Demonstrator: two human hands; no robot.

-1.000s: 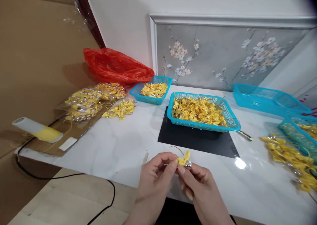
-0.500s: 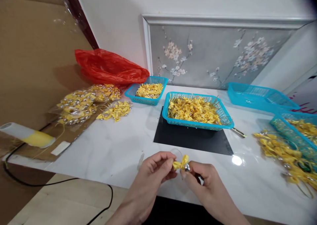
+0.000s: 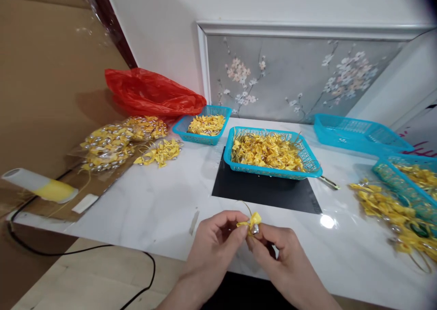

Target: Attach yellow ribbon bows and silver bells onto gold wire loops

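OK so vs half a sec ago, the hands are closer tog. The left hand [image 3: 216, 246] and right hand [image 3: 288, 253] had the small yellow ribbon bow [image 3: 254, 218] kinda spread btwn them; rn it's bunched up right where the fingertips meet, w/ a shiny silver ball [image 3: 255, 229] just under it on the right-hand side. The thin gold-coloured cord [image 3: 244, 204] curves up behind the left fingertips, easier to see than b4. Imo that means the bow's still being worked on, prob some fiddling at its middle, tho whatever's tied there is too small to make out.

Fingers: L thumb + index are pinched tog on the left end of the bow, no gap at the tips, other fingers curled in behind. R thumb + index come tog at the ball end of the same piece, w/ a gap btwn them further back. Can't tell if the R tips grip the ball itself or the bit next to it, bc the tips overlap.

FYI the bow's held up over the near part of the white marble-look table [image 3: 153, 210], in front of the flat black mat [image 3: 259, 196] and the rectangular blue plastic mesh basket [image 3: 262, 169] on it, heaped w/ more yellow bows [image 3: 269, 153].
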